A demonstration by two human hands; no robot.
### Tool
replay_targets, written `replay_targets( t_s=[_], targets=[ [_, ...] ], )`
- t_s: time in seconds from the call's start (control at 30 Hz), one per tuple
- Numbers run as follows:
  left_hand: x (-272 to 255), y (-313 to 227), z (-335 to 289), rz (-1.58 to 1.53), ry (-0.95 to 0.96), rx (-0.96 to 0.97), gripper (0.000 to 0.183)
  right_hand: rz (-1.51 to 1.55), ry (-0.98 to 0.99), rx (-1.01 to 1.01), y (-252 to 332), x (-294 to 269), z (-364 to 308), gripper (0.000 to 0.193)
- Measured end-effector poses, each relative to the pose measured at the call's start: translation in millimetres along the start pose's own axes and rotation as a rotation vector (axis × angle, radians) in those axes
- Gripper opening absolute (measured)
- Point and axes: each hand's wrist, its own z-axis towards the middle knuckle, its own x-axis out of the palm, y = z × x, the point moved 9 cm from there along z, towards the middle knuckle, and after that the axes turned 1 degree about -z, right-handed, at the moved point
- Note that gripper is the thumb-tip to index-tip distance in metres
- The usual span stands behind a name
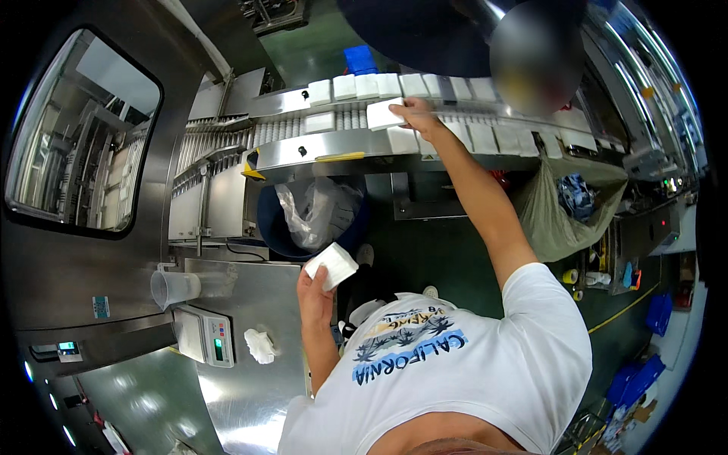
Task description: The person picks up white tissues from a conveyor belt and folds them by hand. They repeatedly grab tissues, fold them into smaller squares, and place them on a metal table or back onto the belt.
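My left hand is closed on a stack of folded white tissues, held in front of my body near the blue bin. Stretched out over the roller conveyor, my right hand grips another white tissue stack by its right end. Beneath and beside that hand, several similar white stacks lie along the near and far sides of the conveyor. A single stack rests on the rollers to the left of my right hand.
Below the conveyor stands a blue bin with clear plastic in it. To the left, a steel table carries a scale, a plastic jug and a crumpled white piece. A greenish sack hangs at the right.
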Motion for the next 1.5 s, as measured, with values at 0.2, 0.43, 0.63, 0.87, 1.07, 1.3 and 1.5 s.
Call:
replay_targets(
  t_s=[0.2, 0.43, 0.63, 0.87, 1.07, 1.3, 1.5],
  targets=[
    [-40.2, -20.8, 23.7, -0.063, -0.112, 0.03, 0.04, 0.125, 0.093, 0.113, -33.5, 77.2, 110.1, 0.033],
    [-3.7, -49.5, 65.0, 0.039, 0.0, 0.012, 0.042, -0.766, -0.284, -0.155, -28.5, 39.3, 116.9, 0.029],
    [58.6, -19.7, 89.8, 0.077, 0.182, -0.01, 0.039, -0.506, 0.027, -0.201, -33.8, 26.9, -36.0, 0.032],
    [173.1, 36.0, 77.1, 0.323, 0.392, -0.005, 0.035, 0.397, 0.464, 0.137, -44.4, 33.6, -233.1, 0.051],
    [221.7, 86.6, 37.3, 0.487, 0.497, 0.053, 0.037, 0.257, 0.298, -0.01, -44.5, -12.0, -304.4, 0.047],
    [243.7, 116.7, 5.6, 0.566, 0.619, 0.053, 0.037, 0.168, 0.147, -0.075, -62.5, -52.0, -335.8, 0.037],
    [250.7, 125.2, 19.6, 0.559, 0.666, 0.033, 0.029, 0.197, 0.132, -0.105, -59.3, -66.6, -336.6, 0.032]
  ],
)
